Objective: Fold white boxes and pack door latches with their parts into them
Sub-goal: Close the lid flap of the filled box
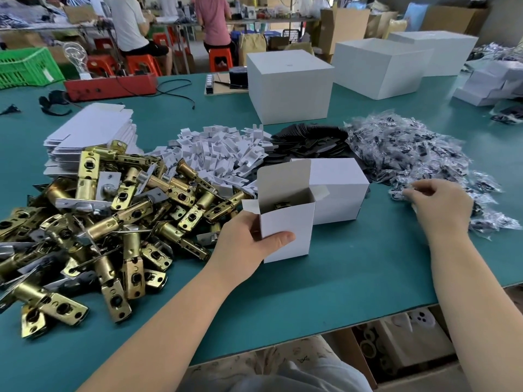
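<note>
Head view: small white box [285, 222] stands upright on the green table [339, 278], top flaps up, mouth open. Inside, low down, a dark brassy latch end shows; the rest is hidden by the walls. Left hand [249, 241] grips the box by its near left corner, thumb pressed across the front face, fingers wrapped behind the side wall. A second white box [336, 190], closed, sits just behind and to the right of the held one, touching it.

Left of that grip: a heap of brass door latches [113, 222], tumbled, some with silver plates. Behind the grip: a pile of white card inserts [223, 154], a pile of black plates [308, 137], and a stack of flat unfolded boxes [93, 134] farther left.

Right hand [441, 205] rests well right of the box on the near edge of a heap of small clear bags [410, 154] of dark parts, fingertips pinching one bag's edge. Large white cartons [288, 86] stand beyond.
</note>
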A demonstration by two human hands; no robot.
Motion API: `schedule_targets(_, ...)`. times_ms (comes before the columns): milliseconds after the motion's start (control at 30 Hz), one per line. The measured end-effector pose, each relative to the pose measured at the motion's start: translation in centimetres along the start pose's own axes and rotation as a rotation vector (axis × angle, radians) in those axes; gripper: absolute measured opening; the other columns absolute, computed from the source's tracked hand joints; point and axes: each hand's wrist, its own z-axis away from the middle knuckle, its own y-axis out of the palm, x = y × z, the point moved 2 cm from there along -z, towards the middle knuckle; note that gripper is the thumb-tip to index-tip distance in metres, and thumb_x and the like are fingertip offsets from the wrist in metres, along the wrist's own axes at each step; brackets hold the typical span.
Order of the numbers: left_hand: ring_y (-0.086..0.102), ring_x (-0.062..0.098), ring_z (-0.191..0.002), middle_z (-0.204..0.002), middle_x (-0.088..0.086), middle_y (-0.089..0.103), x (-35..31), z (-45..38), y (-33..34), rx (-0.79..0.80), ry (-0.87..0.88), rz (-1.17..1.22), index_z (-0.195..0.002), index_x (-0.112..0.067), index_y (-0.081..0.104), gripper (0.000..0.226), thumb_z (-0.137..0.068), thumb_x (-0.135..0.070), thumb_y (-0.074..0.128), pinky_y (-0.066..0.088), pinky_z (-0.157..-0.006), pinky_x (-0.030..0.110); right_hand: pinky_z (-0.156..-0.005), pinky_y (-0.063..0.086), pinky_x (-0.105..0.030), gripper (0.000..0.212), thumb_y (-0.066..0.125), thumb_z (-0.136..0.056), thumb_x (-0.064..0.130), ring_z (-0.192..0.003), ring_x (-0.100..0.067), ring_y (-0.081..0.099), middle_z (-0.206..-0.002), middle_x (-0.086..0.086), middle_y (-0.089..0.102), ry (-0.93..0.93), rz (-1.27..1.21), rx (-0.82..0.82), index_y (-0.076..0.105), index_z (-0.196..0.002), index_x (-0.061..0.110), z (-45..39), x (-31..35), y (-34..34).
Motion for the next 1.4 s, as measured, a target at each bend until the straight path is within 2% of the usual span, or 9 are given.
schedule_targets(233, 0.066, -0.004, -0.091, -0.095, -0.023, 0.072, -0.2, 0.0, 0.0, 0.008, -0.010, 0.002, -0.092, -0.040, 0.068, 0.024, -0.070, -0.044, 0.078, 0.049, -0.073, 0.008, -0.078, 0.043, -0.027, 0.019, 0.066, -0.085, 0.030, -0.083, -0.015, 0.061, -0.091, -0.006, 0.072, -0.010, -0.266, -0.180, 0.073, -0.097, 0.018, 0.5, 1.6, -0.9)
schedule_targets(367, 0.066, -0.005, -0.094, -0.098, -0.025, 0.072, -0.1, 0.0, 0.0, 0.014, -0.024, 0.020, -0.095, -0.041, 0.068, 0.026, -0.074, -0.037, 0.083, 0.049, -0.076, 0.008, -0.074, 0.053, -0.031, 0.009, 0.070, -0.082, 0.030, -0.077, -0.012, 0.064, -0.079, 0.010, 0.070, -0.047, -0.720, -0.262, 0.071, -0.090, 0.024, 2.5, 5.2, -2.9)
schedule_targets(500, 0.067, -0.001, -0.094, -0.100, -0.018, 0.073, 0.2, -0.1, 0.2, 0.011, -0.083, 0.074, -0.102, -0.032, 0.069, 0.038, -0.067, -0.040, 0.083, 0.054, -0.079, 0.016, -0.065, 0.051, -0.017, 0.012, 0.076, -0.079, 0.015, -0.066, -0.005, 0.066, -0.074, 0.012, 0.073, -0.306, -1.073, -0.070, 0.075, -0.081, 0.026, 6.8, 11.2, -4.5)
schedule_targets(567, 0.070, 0.006, -0.095, -0.100, -0.009, 0.075, 0.5, -0.1, 0.2, 0.010, -0.097, 0.071, -0.107, -0.020, 0.070, 0.047, -0.066, -0.041, 0.080, 0.057, -0.083, 0.026, -0.066, 0.054, -0.019, 0.018, 0.075, -0.079, 0.009, -0.067, -0.008, 0.068, -0.074, 0.011, 0.073, -0.410, -1.133, 0.048, 0.075, -0.079, 0.027, 8.9, 13.7, -4.5)
schedule_targets(667, 0.070, 0.007, -0.091, -0.097, -0.006, 0.075, 0.6, -0.1, 0.3, 0.007, -0.111, 0.051, -0.106, -0.016, 0.071, 0.049, -0.065, -0.042, 0.079, 0.057, -0.081, 0.028, -0.069, 0.057, -0.027, 0.021, 0.075, -0.078, 0.004, -0.069, -0.010, 0.068, -0.075, 0.012, 0.072, -0.463, -1.120, 0.134, 0.071, -0.081, 0.024, 10.9, 15.8, -3.0)
schedule_targets(833, 0.069, 0.010, -0.090, -0.097, -0.005, 0.074, 0.6, -0.2, 0.3, 0.023, -0.118, 0.010, -0.105, -0.017, 0.071, 0.050, -0.065, -0.047, 0.077, 0.053, -0.074, 0.022, -0.067, 0.049, -0.012, 0.024, 0.072, -0.079, -0.001, -0.072, 0.003, 0.064, -0.076, 0.020, 0.070, -0.508, -1.061, 0.213, 0.067, -0.083, 0.022, 12.2, 16.9, -0.8)
schedule_targets(1000, 0.068, 0.004, -0.092, -0.100, -0.007, 0.074, 0.6, -0.2, 0.3, 0.027, -0.124, 0.008, -0.106, -0.020, 0.072, 0.050, -0.065, -0.048, 0.078, 0.054, -0.079, 0.022, -0.054, 0.053, -0.020, 0.021, 0.069, -0.084, 0.006, -0.067, -0.006, 0.065, -0.073, 0.011, 0.070, -0.295, -1.245, 0.117, 0.070, -0.079, 0.026, 9.8, 15.4, -1.5)
schedule_targets(1200, 0.069, 0.011, -0.094, -0.101, -0.002, 0.074, 0.5, -0.2, 0.3, 0.042, -0.144, 0.037, -0.107, -0.014, 0.070, 0.053, -0.066, -0.046, 0.077, 0.056, -0.085, 0.034, -0.066, 0.049, -0.016, 0.019, 0.071, -0.083, 0.015, -0.075, 0.001, 0.063, -0.082, 0.025, 0.067, -0.679, -0.895, 0.019, 0.068, -0.085, 0.033, 11.2, 15.6, -0.9)
schedule_targets(1400, 0.068, 0.013, -0.093, -0.100, 0.000, 0.072, 0.2, -0.3, 0.2, 0.035, -0.119, -0.040, -0.104, -0.015, 0.070, 0.054, -0.066, -0.053, 0.073, 0.054, -0.080, 0.031, -0.068, 0.048, -0.017, 0.009, 0.075, -0.078, 0.010, -0.071, -0.003, 0.058, -0.079, 0.012, 0.065, -0.732, -0.656, 0.055, 0.069, -0.081, 0.016, 11.0, 14.8, -0.5)
